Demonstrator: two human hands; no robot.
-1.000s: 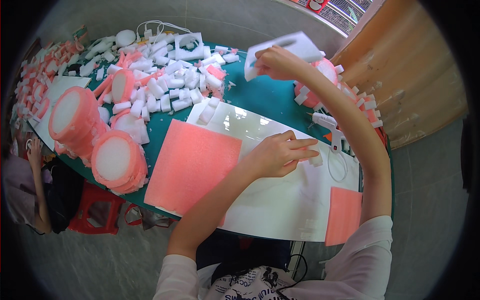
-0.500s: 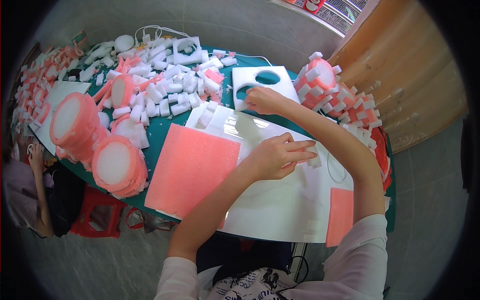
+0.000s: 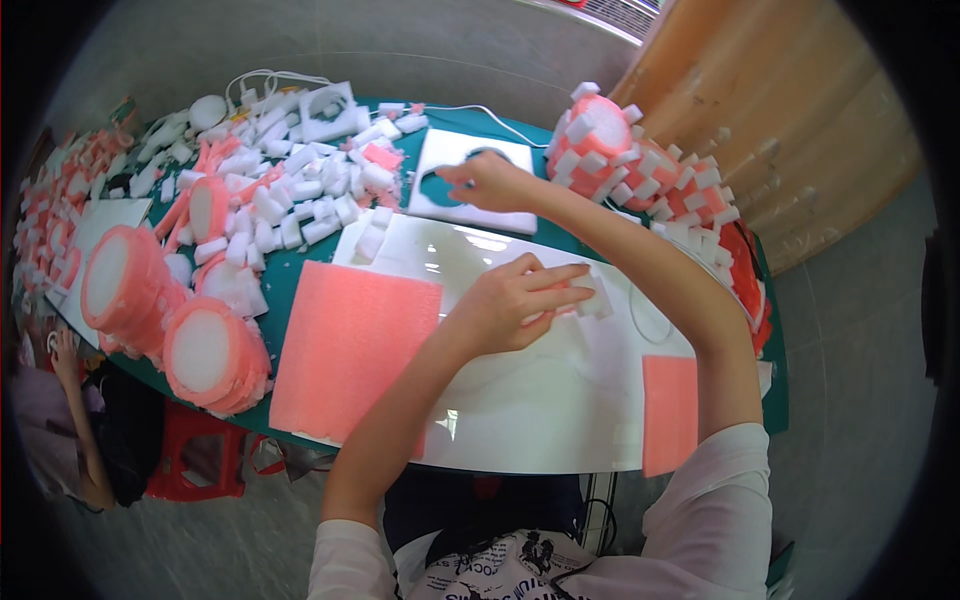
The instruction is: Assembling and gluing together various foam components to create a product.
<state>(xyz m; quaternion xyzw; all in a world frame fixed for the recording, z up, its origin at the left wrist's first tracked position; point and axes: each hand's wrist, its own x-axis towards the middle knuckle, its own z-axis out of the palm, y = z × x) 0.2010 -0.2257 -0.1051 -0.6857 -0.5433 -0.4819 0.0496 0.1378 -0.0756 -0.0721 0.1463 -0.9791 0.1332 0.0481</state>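
My left hand (image 3: 515,308) is over the glossy white sheet (image 3: 530,400), its index and middle fingers stretched forward over a small pink and white foam piece (image 3: 590,300) that it holds against the sheet. Partly hidden by the fingers, that piece shows a pale block at its right end. Farther off, my right hand (image 3: 490,185) reaches across with curled fingers over the white foam block (image 3: 515,150) with round cut-outs. Its fingertips are at the nearer cut-out; whatever they may pinch is too small to make out. A large pink foam sheet (image 3: 355,355) lies left of my left forearm.
Loose white foam pieces (image 3: 320,185) heap at the back left. Pink-wrapped foam cylinders (image 3: 215,355) stand at the left edge. A pink form studded with white blocks (image 3: 600,140) is at the back right. A pink strip (image 3: 670,415) lies by my right elbow. Another person's hand (image 3: 63,360) shows far left.
The whole view has shifted, so the table things sit farther left. My right hand's fingers have moved slightly over the white foam block's cut-out. My left hand stays on the small piece.
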